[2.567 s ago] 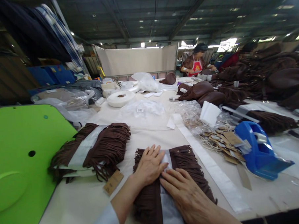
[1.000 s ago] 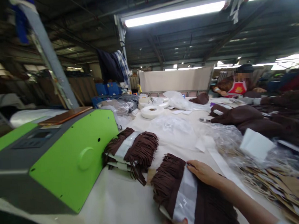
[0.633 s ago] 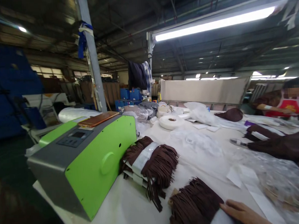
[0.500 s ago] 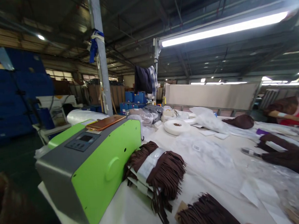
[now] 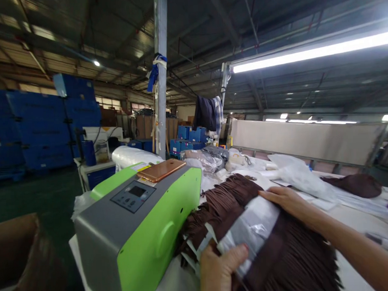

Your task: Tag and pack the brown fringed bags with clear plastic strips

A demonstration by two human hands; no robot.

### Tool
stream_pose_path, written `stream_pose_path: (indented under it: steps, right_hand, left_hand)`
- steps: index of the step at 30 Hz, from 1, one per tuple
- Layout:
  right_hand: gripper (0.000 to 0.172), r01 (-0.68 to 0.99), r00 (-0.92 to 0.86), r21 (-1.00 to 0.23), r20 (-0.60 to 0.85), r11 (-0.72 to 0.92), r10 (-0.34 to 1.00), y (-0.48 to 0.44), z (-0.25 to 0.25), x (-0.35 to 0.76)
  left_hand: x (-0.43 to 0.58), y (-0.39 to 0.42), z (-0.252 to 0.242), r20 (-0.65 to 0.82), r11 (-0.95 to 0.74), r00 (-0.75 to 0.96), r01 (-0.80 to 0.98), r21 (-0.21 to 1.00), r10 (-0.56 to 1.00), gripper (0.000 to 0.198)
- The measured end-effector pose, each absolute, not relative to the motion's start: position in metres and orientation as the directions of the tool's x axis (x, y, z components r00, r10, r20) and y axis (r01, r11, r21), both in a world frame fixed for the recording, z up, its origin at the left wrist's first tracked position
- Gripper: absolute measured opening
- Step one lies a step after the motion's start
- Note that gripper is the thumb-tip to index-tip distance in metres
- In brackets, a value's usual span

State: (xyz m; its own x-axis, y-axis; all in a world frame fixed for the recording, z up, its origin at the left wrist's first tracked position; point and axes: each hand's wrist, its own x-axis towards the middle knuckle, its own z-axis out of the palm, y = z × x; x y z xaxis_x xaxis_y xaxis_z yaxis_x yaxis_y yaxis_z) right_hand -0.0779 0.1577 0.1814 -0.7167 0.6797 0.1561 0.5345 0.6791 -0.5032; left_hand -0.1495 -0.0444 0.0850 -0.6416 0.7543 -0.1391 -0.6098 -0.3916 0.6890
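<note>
The left grip [image 5: 217, 269] reaches up from the lower edge, closed in a pinch, its thumb [image 5: 237, 255] pressed on top and angled rightward, most of its fingers tucked out of sight. The right grip [image 5: 291, 203], higher and farther out, is also closed, back upward, digits pointing left; its bare forearm [image 5: 355, 246] slants down to the right edge
</note>
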Motion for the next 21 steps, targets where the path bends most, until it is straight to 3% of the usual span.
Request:
stream_pose_path:
  steps: [2, 5, 8, 13, 17, 19, 21]
  right_hand:
    - [0.045, 0.515, -0.764, -0.463, 0.135, 0.722, 0.631, 0.160, 0.168, -0.119]
    - [0.030, 0.509, -0.811, -0.414, 0.065, 0.755, 0.582, 0.160, 0.119, -0.158]
    - [0.029, 0.549, -0.807, -0.352, 0.013, 0.758, 0.591, 0.158, 0.072, -0.173]
    - [0.032, 0.533, -0.816, -0.326, 0.047, 0.781, 0.576, 0.162, 0.056, -0.170]
    - [0.037, 0.461, -0.799, -0.382, 0.214, 0.801, 0.562, 0.162, 0.079, -0.151]
    - [0.039, 0.448, -0.743, -0.418, 0.317, 0.790, 0.589, 0.151, 0.086, -0.125]
    - [0.035, 0.435, -0.679, -0.444, 0.411, 0.784, 0.609, 0.131, 0.083, -0.087]
  left_hand:
    - [-0.173, -0.039, 0.079, -0.196, -0.423, -0.699, -0.605, 0.675, 0.687, 0.057]
    - [-0.196, -0.034, 0.046, -0.381, -0.315, -0.707, -0.642, 0.700, 0.595, 0.055]
    - [-0.203, -0.034, 0.018, -0.452, -0.219, -0.681, -0.662, 0.717, 0.577, 0.053]
    - [-0.202, -0.040, 0.024, -0.400, -0.202, -0.687, -0.620, 0.758, 0.607, 0.058]
    - [-0.200, -0.058, 0.029, -0.371, -0.191, -0.736, -0.555, 0.810, 0.566, 0.048]
    - [-0.195, -0.075, 0.027, -0.281, -0.126, -0.851, -0.370, 0.921, 0.443, 0.049]
    - [-0.194, -0.093, 0.026, -0.026, -0.003, -0.951, -0.029, 1.000, 0.308, 0.053]
